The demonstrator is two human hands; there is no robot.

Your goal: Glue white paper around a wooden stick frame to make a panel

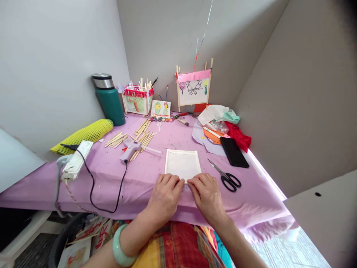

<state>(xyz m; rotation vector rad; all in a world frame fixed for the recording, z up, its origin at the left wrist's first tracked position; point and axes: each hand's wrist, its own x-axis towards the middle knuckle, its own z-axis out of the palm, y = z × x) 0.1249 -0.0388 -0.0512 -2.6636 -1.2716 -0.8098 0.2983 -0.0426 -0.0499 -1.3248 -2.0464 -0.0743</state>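
A small white square frame (182,163) with a pale, raised border lies flat on the purple cloth in front of me. At its near edge, my left hand (165,193) pinches the border with curled fingers. Close beside it my right hand (206,193) pinches the same edge, the two thumbs almost touching. My fingers cover most of that near edge. To the right of the frame lie scissors (227,176) with black handles. On the left, a glue gun (130,149) rests beside several thin wooden sticks (142,143).
A white power strip (77,160) and its cables lie at the left, near a green bottle (110,98). A decorated box (136,100) and a picture stand (194,87) stand at the back. A black phone (234,152) and crumpled red cloth (238,136) lie right.
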